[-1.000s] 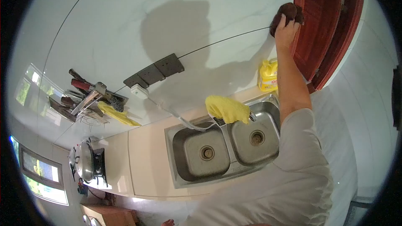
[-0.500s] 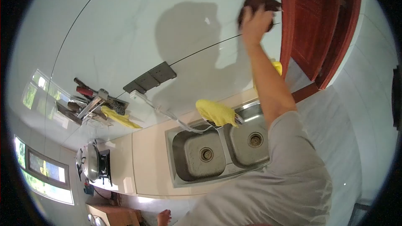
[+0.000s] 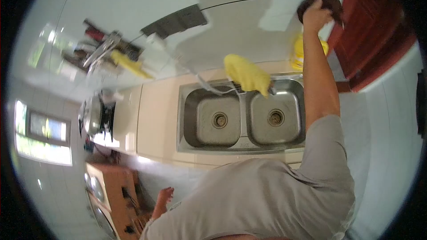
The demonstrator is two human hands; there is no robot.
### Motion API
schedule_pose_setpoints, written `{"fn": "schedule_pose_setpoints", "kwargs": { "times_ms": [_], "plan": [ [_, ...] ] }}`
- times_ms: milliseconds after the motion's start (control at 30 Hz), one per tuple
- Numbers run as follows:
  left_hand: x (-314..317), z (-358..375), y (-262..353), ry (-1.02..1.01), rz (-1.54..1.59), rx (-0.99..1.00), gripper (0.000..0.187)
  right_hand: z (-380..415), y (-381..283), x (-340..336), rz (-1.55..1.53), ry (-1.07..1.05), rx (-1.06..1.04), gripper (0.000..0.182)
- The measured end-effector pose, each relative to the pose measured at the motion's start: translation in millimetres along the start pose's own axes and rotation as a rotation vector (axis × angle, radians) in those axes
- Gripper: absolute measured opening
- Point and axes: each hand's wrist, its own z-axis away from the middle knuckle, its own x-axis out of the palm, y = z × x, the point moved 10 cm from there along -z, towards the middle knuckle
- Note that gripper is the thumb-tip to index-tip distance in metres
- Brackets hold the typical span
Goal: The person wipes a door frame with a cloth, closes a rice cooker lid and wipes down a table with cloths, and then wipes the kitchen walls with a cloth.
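My right hand (image 3: 316, 17) presses a dark brown cloth (image 3: 330, 5) against the glossy wall (image 3: 249, 22), close to the red-brown door frame (image 3: 351, 26). The arm stretches out above the right side of the sink. Directly below the cloth stands a yellow container (image 3: 297, 55), partly hidden by my forearm. My left hand (image 3: 165, 194) hangs low at my side, away from the counter, with nothing in it and its fingers loosely apart.
A double-basin steel sink (image 3: 243, 141) lies in front of me, its faucet draped with a yellow cloth (image 3: 247, 73). On the wall are a dark grey strip (image 3: 175, 22) and a utensil rack (image 3: 104, 49). A pot (image 3: 92, 114) stands on the stove; a wooden cabinet (image 3: 111, 186) is lower left.
My right hand and the brown cloth have moved down the wall, from above the tile seam to about its level and below. The view has tilted downward, showing more of the yellow container.
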Motion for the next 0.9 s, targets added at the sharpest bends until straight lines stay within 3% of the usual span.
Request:
{"fn": "schedule_pose_setpoints", "kwargs": {
  "times_ms": [33,67,100,133,167,200,267,300,333,367,433,500,533,600,667,733,767,800,833,867,900],
  "plan": [
    [4.5,-6.3,-11.5,0.007,-0.020,-0.074,0.036,21.6,28.7,20.4,0.053,-0.065,0.257,0.080],
    [8.6,-12.3,-24.4,0.012,-0.040,-0.148,0.041,28.5,50.1,37.1,0.053,-0.063,0.371,0.076],
    [15.8,-11.8,-40.9,0.059,0.221,-0.227,0.044,34.3,69.1,55.3,0.051,-0.071,0.488,0.073],
    [10.3,-21.1,-7.4,0.179,-0.457,0.338,0.045,38.0,80.4,73.3,-0.032,-0.131,0.604,0.066],
    [48.8,-1.0,7.8,0.289,-1.159,0.872,0.046,32.7,86.8,92.7,-0.267,-0.266,0.687,0.060],
    [38.5,-12.5,-13.8,0.154,-0.748,0.514,0.047,27.9,90.0,119.0,-0.554,-0.451,0.789,0.054],
    [33.4,-6.3,-39.8,0.133,-0.255,0.002,0.050,7.4,81.0,152.9,-0.904,-0.803,0.904,0.043],
    [36.1,-1.4,-43.7,0.141,-0.127,-0.127,0.052,-1.0,61.5,152.2,-0.959,-0.865,0.871,0.038],
    [38.2,2.4,-44.0,0.138,-0.058,-0.186,0.053,-4.1,24.3,121.2,-0.933,-0.729,0.791,0.041],
    [40.7,-11.8,-50.3,0.133,-0.130,-0.117,0.054,-1.7,-23.1,81.7,-0.890,-0.597,0.709,0.044],
    [40.0,-26.6,-45.0,0.138,-0.278,0.023,0.056,6.1,-102.7,58.1,-0.842,-0.578,0.642,0.047],
    [27.0,-12.9,-33.3,0.169,-0.160,-0.094,0.058,11.1,-161.0,48.3,-0.789,-0.546,0.572,0.052],
    [13.5,12.4,0.5,0.189,-0.100,-0.151,0.060,18.4,-188.4,48.6,-0.758,-0.576,0.556,0.057],
    [37.3,-72.7,-66.1,0.248,-0.287,0.156,0.062,34.5,-232.4,57.2,-0.853,-0.652,0.510,0.063],
    [22.8,-50.1,-73.3,0.307,-0.133,0.017,0.065,60.5,-270.8,54.0,-1.032,-0.649,0.503,0.054],
    [39.0,-59.6,-120.1,0.209,-0.009,-0.043,0.066,97.1,-303.9,63.7,-1.193,-0.835,0.629,0.038],
    [46.3,-63.3,-134.5,0.226,-0.173,0.200,0.062,107.0,-301.7,73.7,-1.209,-0.820,0.615,0.038],
    [54.7,-75.4,-163.7,0.210,-0.221,0.250,0.058,128.9,-328.2,88.9,-1.421,-1.040,0.527,0.031],
    [65.3,-73.9,-212.8,0.072,0.109,0.061,0.056,152.4,-360.1,85.7,-1.605,-1.270,0.415,0.026],
    [67.4,-46.4,-242.0,0.001,0.421,-0.160,0.055,171.1,-381.9,78.2,-1.613,-1.257,0.389,0.026],
    [47.6,-24.0,-250.5,0.058,0.277,-0.126,0.053,195.4,-407.4,69.7,-1.608,-1.192,0.397,0.026]
  ]
}}
